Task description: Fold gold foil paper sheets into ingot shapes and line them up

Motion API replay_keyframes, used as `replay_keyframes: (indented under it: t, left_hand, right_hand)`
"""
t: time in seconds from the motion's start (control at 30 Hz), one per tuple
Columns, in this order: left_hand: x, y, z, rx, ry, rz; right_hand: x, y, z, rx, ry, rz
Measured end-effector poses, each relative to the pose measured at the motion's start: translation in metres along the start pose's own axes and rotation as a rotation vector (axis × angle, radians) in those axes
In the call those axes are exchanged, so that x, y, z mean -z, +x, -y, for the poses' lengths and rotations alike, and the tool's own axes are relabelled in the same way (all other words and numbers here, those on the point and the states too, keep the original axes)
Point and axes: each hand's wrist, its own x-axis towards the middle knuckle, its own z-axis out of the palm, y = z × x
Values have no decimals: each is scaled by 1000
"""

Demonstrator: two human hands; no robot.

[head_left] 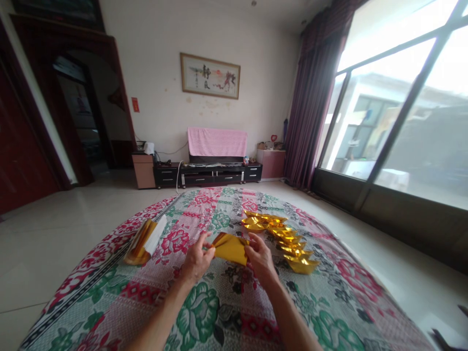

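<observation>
Between my two hands is a sheet of gold foil paper [231, 249], partly folded and held above the flowered cloth. My left hand [198, 257] pinches its left end, where the paper narrows. The right end is gripped by my right hand [260, 254], thumb and fingers closed on it. Several folded gold paper ingots [302, 263] lie in a row just to the right of my right hand, reaching away from me. Off to the left of my left hand rests a stack of gold paper sheets [145, 241] with a white side showing.
A flowered cloth [197, 312] covers the rounded surface under my hands. Beyond it, a low black cabinet [212, 176] stands by the wall, with a pink cloth [217, 141] draped over something on top. Purple curtains [310, 97] and large windows are on the right; a doorway is on the left.
</observation>
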Motion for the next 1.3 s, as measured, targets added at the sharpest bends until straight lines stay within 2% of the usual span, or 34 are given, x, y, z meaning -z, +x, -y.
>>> replay_keyframes:
  t: [0.07,0.13,0.23,0.33,0.43,0.57,0.67,0.77,0.83,0.9,1.07,1.2,1.3]
  left_hand:
    - [3,0,0,-156,134,-98]
    - [7,1,0,-329,241,-132]
    - [9,-1,-4,-497,346,-17]
    - [7,-5,-9,-575,393,136]
    - [3,-7,-10,-583,396,234]
    - [0,-7,-4,-567,378,282]
    - [1,-8,-5,-560,383,308]
    - [4,-10,-13,-553,429,363]
    - [6,-12,-17,-554,452,382]
    - [7,-12,-19,-560,459,367]
    - [3,-11,-14,-534,439,346]
    - [0,-11,-14,-492,458,348]
    - [0,-12,-17,-478,476,347]
  right_hand:
    - [1,1,1,1,19,-15]
    - [2,2,2,-24,51,-38]
    - [5,3,5,-90,98,-48]
    - [9,3,9,-148,119,-23]
    - [13,1,12,-180,93,12]
    - [15,1,13,-177,23,42]
    - [16,2,10,-58,-174,20]
    - [16,2,6,162,-539,-3]
    - [16,1,4,289,-744,25]
    - [16,0,1,354,-865,68]
    - [17,-4,0,404,-1000,146]
    - [17,-8,6,510,-1024,142]
    - [16,-12,13,549,-1056,231]
